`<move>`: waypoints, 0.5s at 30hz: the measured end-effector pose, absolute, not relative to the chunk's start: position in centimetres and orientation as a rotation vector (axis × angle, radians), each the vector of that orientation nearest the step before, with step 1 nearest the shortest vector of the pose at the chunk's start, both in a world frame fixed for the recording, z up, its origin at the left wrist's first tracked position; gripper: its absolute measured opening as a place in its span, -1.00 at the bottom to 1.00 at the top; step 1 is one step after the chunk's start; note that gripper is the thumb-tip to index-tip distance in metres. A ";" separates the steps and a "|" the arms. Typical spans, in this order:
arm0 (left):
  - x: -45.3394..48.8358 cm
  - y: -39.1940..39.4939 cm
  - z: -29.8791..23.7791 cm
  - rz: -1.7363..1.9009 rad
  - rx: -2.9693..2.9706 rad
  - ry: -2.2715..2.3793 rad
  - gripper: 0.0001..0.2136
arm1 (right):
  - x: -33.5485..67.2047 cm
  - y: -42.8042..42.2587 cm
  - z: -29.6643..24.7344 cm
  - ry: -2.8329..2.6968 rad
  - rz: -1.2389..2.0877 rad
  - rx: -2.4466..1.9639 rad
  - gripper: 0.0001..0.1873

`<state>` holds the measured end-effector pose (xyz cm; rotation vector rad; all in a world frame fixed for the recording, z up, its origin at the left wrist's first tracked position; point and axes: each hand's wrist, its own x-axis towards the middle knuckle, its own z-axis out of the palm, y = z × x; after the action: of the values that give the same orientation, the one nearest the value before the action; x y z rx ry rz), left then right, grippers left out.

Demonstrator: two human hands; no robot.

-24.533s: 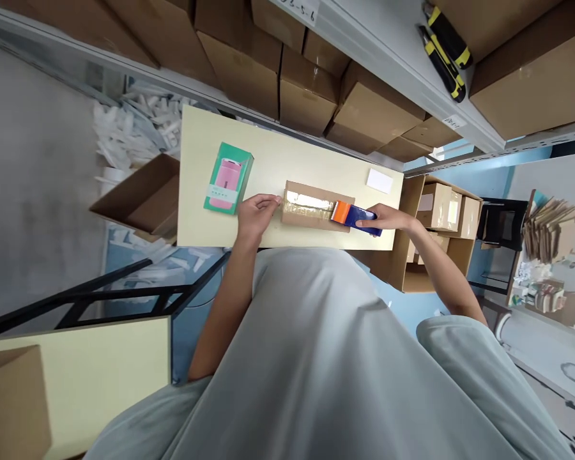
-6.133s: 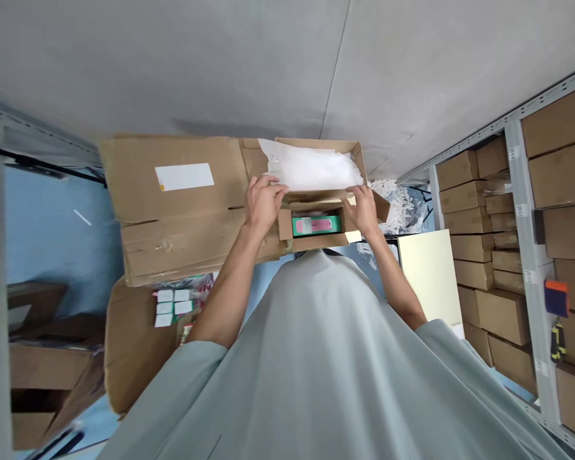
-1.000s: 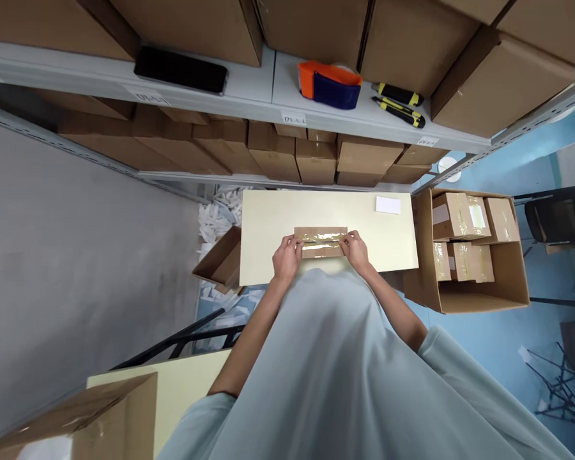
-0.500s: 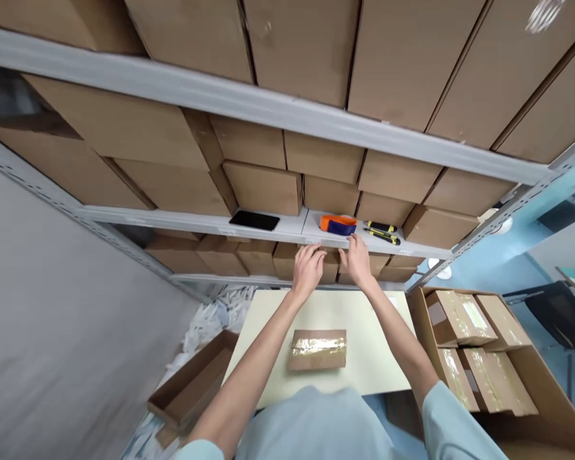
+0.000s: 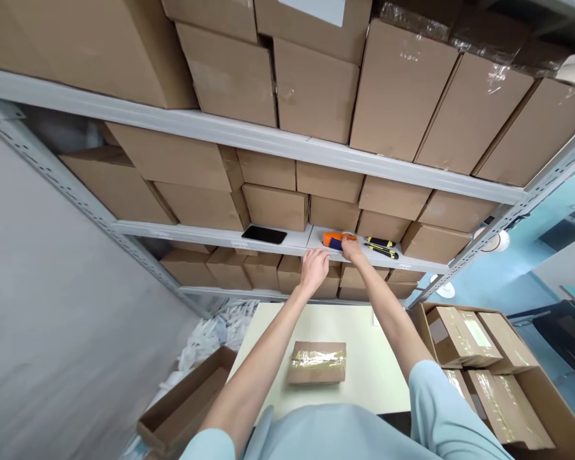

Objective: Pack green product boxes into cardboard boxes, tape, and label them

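r hand (image 5: 351, 248) on tape dispenser (image 5: 332, 239), long axis l-r along shelf (image 5: 298, 238).

Both bare forearms (image 5: 259, 358) stretched forward over the bench (image 5: 368, 377), converging toward the shelf's front edge (image 5: 287, 248). The left hand (image 5: 315, 269) hung just before that edge, loosely curled. The right hand (image 5: 351, 248) reached slightly farther in, bent, its fingertips hard to make out.

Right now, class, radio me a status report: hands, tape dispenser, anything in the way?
Right hand on tape dispenser, on shelf. Left hand near shelf edge, nothing visibly held. Taped carton on table. Utility knives beside right hand, not blocking it.
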<state>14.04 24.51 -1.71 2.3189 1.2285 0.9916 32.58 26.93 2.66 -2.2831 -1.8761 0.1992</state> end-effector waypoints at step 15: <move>5.5 2.0 -13.8 0.825 1.793 1.173 -0.77 | 22.6 -1.0 -12.9 -1.027 1.210 -1.356 -0.27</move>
<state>5.50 2.02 -13.84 1.7932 1.1729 0.8249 22.55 -0.96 -12.86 -1.3559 -1.0271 1.2095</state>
